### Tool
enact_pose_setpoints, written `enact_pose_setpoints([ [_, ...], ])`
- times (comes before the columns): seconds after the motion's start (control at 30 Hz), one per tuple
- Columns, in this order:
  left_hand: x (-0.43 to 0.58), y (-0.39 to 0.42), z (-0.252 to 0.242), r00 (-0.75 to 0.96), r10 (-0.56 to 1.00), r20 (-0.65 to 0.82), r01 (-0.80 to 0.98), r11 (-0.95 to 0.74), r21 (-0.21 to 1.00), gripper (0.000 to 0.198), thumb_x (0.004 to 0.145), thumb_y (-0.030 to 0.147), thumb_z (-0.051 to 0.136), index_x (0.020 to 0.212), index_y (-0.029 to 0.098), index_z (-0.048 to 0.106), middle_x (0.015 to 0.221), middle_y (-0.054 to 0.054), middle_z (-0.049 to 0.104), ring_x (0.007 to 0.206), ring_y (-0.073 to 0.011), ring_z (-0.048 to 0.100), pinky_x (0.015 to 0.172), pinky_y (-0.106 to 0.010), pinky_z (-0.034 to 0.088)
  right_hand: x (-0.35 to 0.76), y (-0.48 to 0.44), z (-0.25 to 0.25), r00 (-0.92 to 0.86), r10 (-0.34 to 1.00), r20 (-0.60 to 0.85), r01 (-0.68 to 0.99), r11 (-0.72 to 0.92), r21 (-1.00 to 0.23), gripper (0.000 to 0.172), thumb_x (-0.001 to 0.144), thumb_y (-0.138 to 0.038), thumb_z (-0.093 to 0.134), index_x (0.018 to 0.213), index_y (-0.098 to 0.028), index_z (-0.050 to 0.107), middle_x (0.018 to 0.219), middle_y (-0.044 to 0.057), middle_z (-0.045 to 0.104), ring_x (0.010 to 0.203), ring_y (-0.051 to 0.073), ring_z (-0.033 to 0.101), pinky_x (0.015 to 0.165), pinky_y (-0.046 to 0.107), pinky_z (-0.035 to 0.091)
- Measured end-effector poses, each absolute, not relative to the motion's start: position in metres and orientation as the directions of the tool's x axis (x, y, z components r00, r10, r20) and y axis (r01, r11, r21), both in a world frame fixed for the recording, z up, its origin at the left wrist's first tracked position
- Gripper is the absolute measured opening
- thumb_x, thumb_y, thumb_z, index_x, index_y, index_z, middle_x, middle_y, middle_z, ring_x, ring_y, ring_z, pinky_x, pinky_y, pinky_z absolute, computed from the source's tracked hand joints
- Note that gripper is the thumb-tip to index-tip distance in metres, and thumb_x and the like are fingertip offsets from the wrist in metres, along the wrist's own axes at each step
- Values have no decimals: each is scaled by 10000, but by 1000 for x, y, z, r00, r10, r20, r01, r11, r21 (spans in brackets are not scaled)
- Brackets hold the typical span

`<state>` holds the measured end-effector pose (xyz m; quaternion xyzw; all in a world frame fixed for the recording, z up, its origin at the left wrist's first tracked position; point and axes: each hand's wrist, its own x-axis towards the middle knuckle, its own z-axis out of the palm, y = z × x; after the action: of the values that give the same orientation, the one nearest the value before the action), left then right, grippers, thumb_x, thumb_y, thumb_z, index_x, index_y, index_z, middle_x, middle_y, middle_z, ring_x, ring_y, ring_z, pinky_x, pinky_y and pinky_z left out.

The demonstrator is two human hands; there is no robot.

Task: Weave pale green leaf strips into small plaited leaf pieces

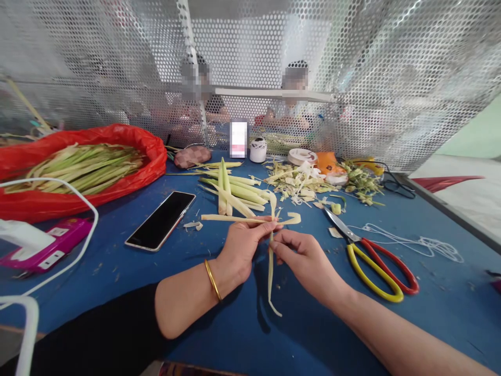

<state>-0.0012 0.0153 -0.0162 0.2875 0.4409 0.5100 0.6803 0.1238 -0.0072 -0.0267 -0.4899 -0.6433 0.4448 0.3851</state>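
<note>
My left hand point(238, 248), with a gold bangle at the wrist, pinches pale palm-leaf strips point(250, 219) where they cross. One strip lies across the blue table, another hangs down toward me. My right hand point(303, 258) pinches the hanging strip point(270, 271) just below the crossing. Both hands meet near the table's middle. A small heap of more leaf strips point(235, 190) lies just beyond them.
Red-and-yellow scissors point(371, 256) lie right of my hands, a black phone point(161, 219) to the left. A red bag of green leaves point(84, 167) sits far left, with a pink device point(55, 243) and white cable. Leaf scraps point(301, 183), tape rolls and white string lie behind. Other people sit beyond the perforated screen point(352, 78).
</note>
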Motion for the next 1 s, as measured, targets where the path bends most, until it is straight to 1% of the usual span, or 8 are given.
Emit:
enact_pose_setpoints([
  [0.17,-1,17,-21,62,966,-250,-408,253,877,190,551,178,816,712,120,735,776,-78,735,754,-157,650,753,-253,474,125,-9,-25,-214,969,121,360,193,-913,311,853,-293,501,564,-191,449,556,-46,428,557,106,377,529,231,319],
  [0.4,-3,19,-20,112,959,-262,-411,285,866,127,626,127,777,741,122,724,744,-60,728,696,-147,659,695,-250,505,125,-10,-21,-245,965,91,380,182,-907,351,903,-346,462,586,-197,470,556,-39,457,535,112,428,517,239,350],
  [0.5,-8,21,-15,118,934,-336,-388,355,851,84,701,100,718,782,122,718,734,-55,722,611,-130,653,631,-244,518,134,-9,-10,-183,934,308,557,357,-750,361,918,-345,480,593,-196,519,576,-18,510,554,127,469,536,255,364],
  [0.63,-12,23,-7,156,913,-377,-357,408,840,65,772,86,659,810,114,704,723,-61,718,548,-112,644,608,-235,528,151,1,-1,-132,793,594,775,457,-437,184,899,-349,548,891,-194,646,889,71,663,825,216,603,726,326,439],
  [0.73,-14,25,-4,199,908,-368,-360,417,835,75,789,79,634,811,118,695,691,-45,698,558,-113,642,602,-239,537,157,9,-5,-261,818,513,798,482,-362,187,886,-338,575,998,-208,649,963,70,700,894,237,628,789,349,438],
  [0.8,-15,26,-4,211,913,-350,-348,404,846,73,784,87,636,816,120,693,688,-35,684,535,-99,614,536,-214,509,157,10,-7,-295,852,433,784,475,-400,155,906,-302,539,954,-218,660,852,35,712,804,206,633,740,315,438],
  [0.9,-17,28,-5,195,936,-292,-306,341,889,45,757,119,665,788,108,696,699,-43,677,463,-51,509,393,-150,347,156,8,-4,-250,904,346,771,402,-494,253,937,-345,474,839,-219,670,614,-15,626,572,147,537,543,252,373],
  [1.0,-19,30,-4,169,954,-246,-236,281,930,84,727,182,704,759,105,707,689,-53,680,408,-22,372,358,-152,201,157,5,3,-255,934,250,741,355,-570,333,922,-450,479,766,-216,657,529,-40,552,478,117,446,454,240,299],
])
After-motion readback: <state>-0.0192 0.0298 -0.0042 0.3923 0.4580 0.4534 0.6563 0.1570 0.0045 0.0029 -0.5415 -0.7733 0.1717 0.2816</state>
